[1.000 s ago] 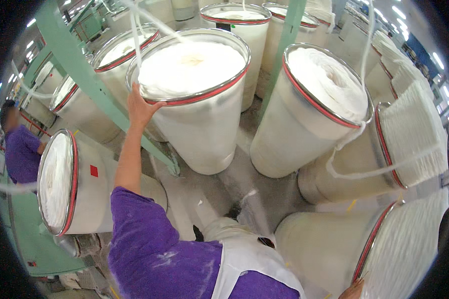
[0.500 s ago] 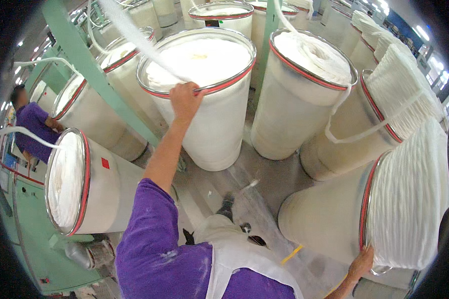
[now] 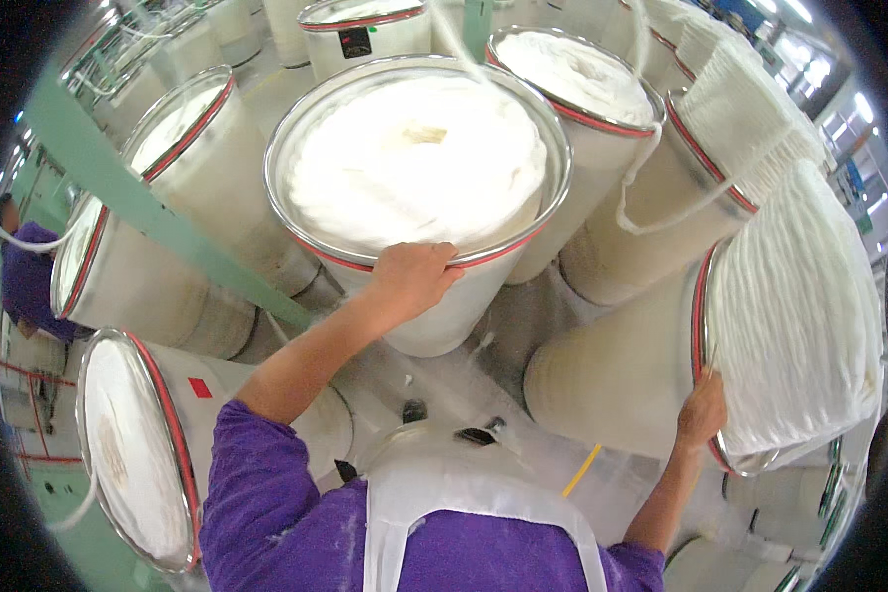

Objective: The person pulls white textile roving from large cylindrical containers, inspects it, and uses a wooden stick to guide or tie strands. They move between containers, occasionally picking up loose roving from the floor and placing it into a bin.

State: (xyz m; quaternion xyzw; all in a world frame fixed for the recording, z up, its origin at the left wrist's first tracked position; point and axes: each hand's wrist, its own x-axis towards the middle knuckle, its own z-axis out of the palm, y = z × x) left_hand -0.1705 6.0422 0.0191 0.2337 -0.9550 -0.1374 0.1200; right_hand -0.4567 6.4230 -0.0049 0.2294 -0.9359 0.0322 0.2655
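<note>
My left hand (image 3: 414,281) is closed over the near rim of a tall white sliver can (image 3: 419,331) in the middle. Coiled white sliver (image 3: 414,163) fills this can almost to its metal rim. At the right, my right hand (image 3: 703,409) grips the rim of another sliver can (image 3: 612,360), which appears tilted in the wide view. A thick stack of sliver (image 3: 789,326) bulges out above that can's rim. Both rims carry a red band. The fingertips of both hands are partly hidden behind the rims.
A green post (image 3: 158,212) slants across the left side. A can with a red patch (image 3: 133,449) stands at the lower left, and several more stand behind. A loose sliver strand (image 3: 651,222) droops between cans at the right. A person in purple (image 3: 32,281) is at the far left.
The middle can now looks nearer and larger, with my left hand still on its rim. My right hand and its can sit higher in view. The view has shifted.
</note>
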